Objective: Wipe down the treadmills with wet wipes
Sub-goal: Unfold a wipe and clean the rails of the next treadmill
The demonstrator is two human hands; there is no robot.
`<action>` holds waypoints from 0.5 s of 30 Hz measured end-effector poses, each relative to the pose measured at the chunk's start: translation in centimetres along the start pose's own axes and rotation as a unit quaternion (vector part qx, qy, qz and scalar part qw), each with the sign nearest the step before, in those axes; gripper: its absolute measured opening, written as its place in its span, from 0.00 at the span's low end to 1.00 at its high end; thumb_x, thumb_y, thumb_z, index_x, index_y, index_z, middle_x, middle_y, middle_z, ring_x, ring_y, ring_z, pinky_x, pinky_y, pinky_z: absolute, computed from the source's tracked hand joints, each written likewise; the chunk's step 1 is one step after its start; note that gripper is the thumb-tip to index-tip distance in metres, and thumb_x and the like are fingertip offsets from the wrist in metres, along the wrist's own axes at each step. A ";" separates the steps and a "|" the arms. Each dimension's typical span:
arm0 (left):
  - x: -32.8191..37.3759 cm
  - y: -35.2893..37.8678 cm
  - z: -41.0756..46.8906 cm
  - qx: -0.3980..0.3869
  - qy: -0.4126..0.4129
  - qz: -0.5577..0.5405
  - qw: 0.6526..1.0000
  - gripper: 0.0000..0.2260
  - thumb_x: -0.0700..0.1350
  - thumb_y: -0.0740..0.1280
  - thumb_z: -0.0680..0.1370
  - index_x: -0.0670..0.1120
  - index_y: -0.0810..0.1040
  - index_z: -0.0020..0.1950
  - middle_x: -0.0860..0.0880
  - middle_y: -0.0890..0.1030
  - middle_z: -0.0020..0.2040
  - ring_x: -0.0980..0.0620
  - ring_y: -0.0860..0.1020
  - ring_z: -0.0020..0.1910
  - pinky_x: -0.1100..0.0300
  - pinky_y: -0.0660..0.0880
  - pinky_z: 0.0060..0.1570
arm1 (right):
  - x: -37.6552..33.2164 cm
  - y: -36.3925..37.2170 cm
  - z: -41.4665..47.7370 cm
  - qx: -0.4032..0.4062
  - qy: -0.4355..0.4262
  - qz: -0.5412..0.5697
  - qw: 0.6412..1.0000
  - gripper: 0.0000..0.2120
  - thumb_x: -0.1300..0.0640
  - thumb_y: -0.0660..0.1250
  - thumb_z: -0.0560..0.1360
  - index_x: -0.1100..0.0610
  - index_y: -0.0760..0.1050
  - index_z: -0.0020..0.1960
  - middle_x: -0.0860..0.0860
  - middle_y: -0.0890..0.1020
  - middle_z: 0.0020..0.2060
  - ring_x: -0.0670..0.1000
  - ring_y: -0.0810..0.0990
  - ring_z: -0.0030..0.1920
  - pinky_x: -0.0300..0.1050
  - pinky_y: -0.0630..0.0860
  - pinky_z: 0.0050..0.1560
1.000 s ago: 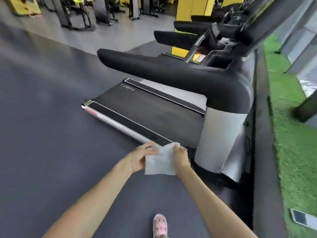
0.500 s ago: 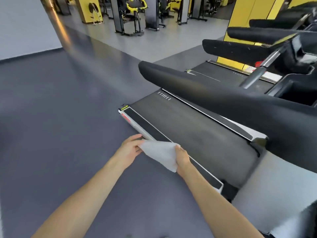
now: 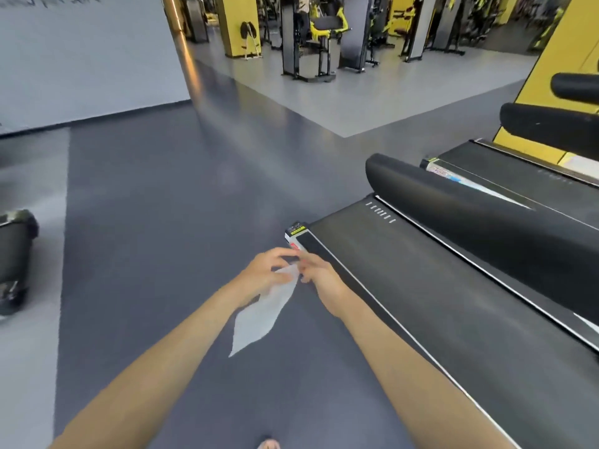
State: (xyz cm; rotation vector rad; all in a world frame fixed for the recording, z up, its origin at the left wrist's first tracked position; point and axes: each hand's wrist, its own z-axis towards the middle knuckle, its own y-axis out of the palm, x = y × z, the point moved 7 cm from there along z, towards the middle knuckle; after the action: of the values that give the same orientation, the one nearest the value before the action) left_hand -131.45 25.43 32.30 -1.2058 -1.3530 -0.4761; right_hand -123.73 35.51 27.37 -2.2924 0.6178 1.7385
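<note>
A white wet wipe (image 3: 262,315) hangs down between my two hands, over the dark floor. My left hand (image 3: 264,275) pinches its top edge and my right hand (image 3: 319,275) pinches the same edge close beside it. The nearest treadmill (image 3: 453,306) lies to my right, with its black belt, white side stripe and a thick black handrail (image 3: 470,205). Both hands are just left of the treadmill's rear corner (image 3: 296,233). A second treadmill (image 3: 518,179) stands behind the first.
A black bin (image 3: 14,254) stands on the floor at the far left. Yellow and black weight machines (image 3: 311,37) fill the back of the gym. A grey wall (image 3: 81,59) runs along the back left. My foot (image 3: 269,443) shows at the bottom edge.
My view has swung left, away from the treadmill console towards the open floor. My hands have come together at the wipe's top, so it now hangs down instead of being stretched between them.
</note>
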 end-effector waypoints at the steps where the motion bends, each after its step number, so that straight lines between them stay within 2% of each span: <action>1: 0.0 -2.1 1.2 -0.012 0.003 -0.015 1.000 0.19 0.38 0.67 0.77 0.58 0.74 0.64 0.51 0.82 0.49 0.56 0.78 0.48 0.64 0.72 0.45 | -0.8 1.3 2.3 -0.038 0.006 -0.020 0.999 0.34 0.58 0.63 0.59 0.48 0.74 0.65 0.48 0.80 0.60 0.51 0.72 0.67 0.48 0.64 0.70; 3: -0.1 -6.6 3.7 -0.022 0.001 -0.035 0.999 0.19 0.40 0.68 0.77 0.59 0.73 0.64 0.49 0.82 0.50 0.56 0.79 0.48 0.65 0.71 0.40 | -2.4 3.3 6.5 -0.090 0.023 -0.054 0.994 0.26 0.57 0.66 0.62 0.47 0.78 0.61 0.46 0.81 0.58 0.49 0.74 0.64 0.49 0.64 0.69; 5: -0.4 -10.6 6.5 -0.024 -0.011 -0.030 0.999 0.20 0.39 0.68 0.77 0.57 0.72 0.66 0.49 0.82 0.50 0.56 0.78 0.47 0.66 0.68 0.32 | -4.2 4.5 9.9 -0.106 0.021 -0.092 0.990 0.09 0.58 0.69 0.68 0.54 0.82 0.48 0.46 0.83 0.46 0.49 0.79 0.53 0.45 0.71 0.60; 6: -1.0 -12.4 7.9 -0.027 -0.021 -0.022 0.999 0.20 0.40 0.68 0.77 0.56 0.72 0.66 0.49 0.82 0.50 0.55 0.77 0.48 0.65 0.66 0.30 | -4.8 4.6 11.6 -0.098 0.025 -0.103 0.990 0.07 0.57 0.71 0.70 0.60 0.81 0.45 0.48 0.82 0.41 0.50 0.79 0.48 0.45 0.73 0.56; 8: -2.2 -15.2 10.6 -0.045 -0.053 -0.015 0.997 0.21 0.43 0.70 0.76 0.57 0.73 0.66 0.50 0.82 0.52 0.51 0.77 0.47 0.62 0.69 0.32 | -6.1 4.8 14.8 -0.089 0.036 -0.104 0.990 0.16 0.53 0.73 0.71 0.66 0.78 0.47 0.53 0.79 0.40 0.52 0.79 0.45 0.46 0.74 0.53; 10: -3.7 -17.6 13.4 -0.072 -0.103 -0.036 0.991 0.19 0.46 0.72 0.75 0.54 0.76 0.65 0.49 0.83 0.54 0.51 0.81 0.51 0.56 0.78 0.45 | -7.8 4.8 18.3 -0.078 0.038 -0.075 0.993 0.12 0.55 0.72 0.74 0.65 0.78 0.47 0.53 0.80 0.38 0.50 0.80 0.40 0.40 0.75 0.45; 11: -4.3 -18.5 14.8 -0.095 -0.120 -0.050 0.987 0.16 0.47 0.72 0.75 0.50 0.78 0.62 0.49 0.83 0.54 0.51 0.82 0.52 0.55 0.78 0.51 | -8.6 4.5 20.0 -0.067 0.039 -0.060 0.995 0.08 0.58 0.69 0.76 0.64 0.78 0.47 0.51 0.81 0.36 0.48 0.80 0.36 0.37 0.75 0.39; 13: -5.3 -20.2 17.4 -0.141 -0.134 -0.075 0.978 0.10 0.49 0.71 0.76 0.45 0.82 0.53 0.50 0.83 0.46 0.52 0.82 0.44 0.59 0.77 0.45 | -9.8 3.5 23.9 -0.037 0.035 -0.037 0.998 0.07 0.59 0.66 0.78 0.61 0.78 0.44 0.51 0.80 0.34 0.47 0.79 0.33 0.38 0.74 0.35; 15: -6.1 -22.0 20.4 -0.153 -0.137 -0.083 0.975 0.13 0.49 0.73 0.73 0.40 0.81 0.50 0.50 0.81 0.41 0.52 0.79 0.39 0.61 0.74 0.42 | -10.7 2.5 28.0 -0.020 0.029 -0.015 0.999 0.10 0.58 0.67 0.78 0.57 0.77 0.38 0.52 0.79 0.35 0.50 0.79 0.35 0.42 0.75 0.38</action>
State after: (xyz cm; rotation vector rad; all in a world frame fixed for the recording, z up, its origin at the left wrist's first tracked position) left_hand -161.26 32.26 30.71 -1.4550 -1.6699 -0.6744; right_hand -151.55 46.65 29.71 -2.3737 0.5603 1.6905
